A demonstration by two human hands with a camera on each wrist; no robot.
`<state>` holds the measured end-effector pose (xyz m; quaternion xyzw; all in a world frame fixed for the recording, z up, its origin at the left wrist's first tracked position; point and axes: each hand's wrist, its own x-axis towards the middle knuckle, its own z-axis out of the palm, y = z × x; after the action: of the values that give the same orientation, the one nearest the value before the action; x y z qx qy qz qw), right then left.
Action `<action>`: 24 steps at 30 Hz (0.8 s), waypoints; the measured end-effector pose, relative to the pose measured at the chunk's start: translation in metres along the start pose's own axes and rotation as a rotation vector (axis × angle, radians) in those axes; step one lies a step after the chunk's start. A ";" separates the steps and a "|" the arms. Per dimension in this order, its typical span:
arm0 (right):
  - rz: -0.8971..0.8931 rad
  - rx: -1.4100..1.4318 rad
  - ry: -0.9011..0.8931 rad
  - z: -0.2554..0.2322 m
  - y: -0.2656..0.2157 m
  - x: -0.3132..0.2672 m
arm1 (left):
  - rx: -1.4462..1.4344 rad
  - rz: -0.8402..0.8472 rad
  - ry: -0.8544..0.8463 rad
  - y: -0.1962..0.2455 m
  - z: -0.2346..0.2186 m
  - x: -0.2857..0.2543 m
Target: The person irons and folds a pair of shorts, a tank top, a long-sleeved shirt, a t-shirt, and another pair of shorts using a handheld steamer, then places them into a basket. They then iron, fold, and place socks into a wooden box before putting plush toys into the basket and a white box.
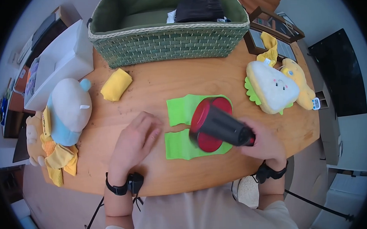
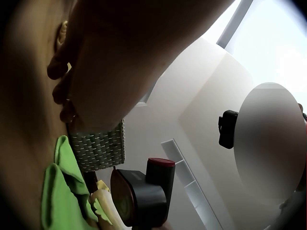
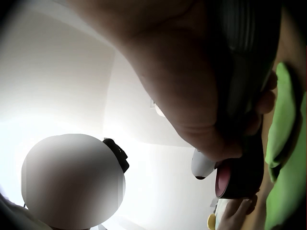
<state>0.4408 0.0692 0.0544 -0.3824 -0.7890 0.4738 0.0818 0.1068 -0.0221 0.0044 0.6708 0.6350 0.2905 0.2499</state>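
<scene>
Socks (image 1: 178,145), both green, lie side by side on the desk (image 1: 142,89) beneath the black-and-red tool (image 1: 222,125) your right hand (image 1: 263,140) grips; your left hand (image 1: 135,140), fingers loosely bent, is empty just beside them. You seem to be working over their fabric; the next move likely calls for steadying them.

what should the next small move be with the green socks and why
Probably rest the left hand on the green socks to steady them: it holds nothing and lies beside them, while the right hand holds the black-and-red device over them.
</scene>
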 end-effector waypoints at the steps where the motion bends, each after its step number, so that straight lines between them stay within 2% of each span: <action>1: 0.032 -0.010 0.109 -0.004 0.005 -0.003 | -0.040 0.086 -0.058 0.004 0.001 -0.001; 2: 0.064 -0.021 0.218 -0.008 0.011 -0.006 | -0.040 0.121 -0.085 0.005 0.005 -0.001; 3: 0.065 -0.019 0.225 -0.015 0.018 -0.004 | -0.038 0.127 -0.088 0.006 0.006 -0.001; 5: 0.050 -0.150 0.147 -0.031 0.036 0.005 | 0.003 0.021 -0.214 0.008 0.007 -0.001; 6: 0.054 -0.200 0.151 -0.034 0.050 0.006 | 0.006 0.024 -0.217 0.007 0.006 0.000; 8: 0.065 -0.138 0.125 -0.038 0.060 0.007 | 0.046 -0.086 -0.265 0.003 0.006 0.001; 11: 0.089 -0.066 0.056 -0.039 0.060 0.013 | 0.047 -0.130 -0.222 -0.002 0.006 0.003; 15: 0.096 -0.070 -0.018 -0.036 0.040 0.025 | 0.066 -0.100 -0.208 -0.001 0.004 0.003; 17: 0.067 -0.051 -0.044 -0.031 0.039 0.035 | 0.138 -0.209 -0.238 0.000 -0.003 0.003; 18: 0.036 -0.034 -0.071 -0.028 0.039 0.039 | 0.139 -0.211 -0.236 -0.003 -0.005 0.003; 20: 0.026 -0.037 -0.098 -0.025 0.037 0.046 | 0.182 -0.241 -0.151 -0.008 -0.010 0.002; 24: 0.026 -0.087 -0.187 -0.021 0.025 0.064 | 0.206 -0.231 -0.097 -0.013 -0.013 0.000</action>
<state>0.4198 0.1331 0.0308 -0.3499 -0.8082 0.4736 -0.0150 0.0886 -0.0213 0.0047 0.6284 0.7216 0.1606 0.2420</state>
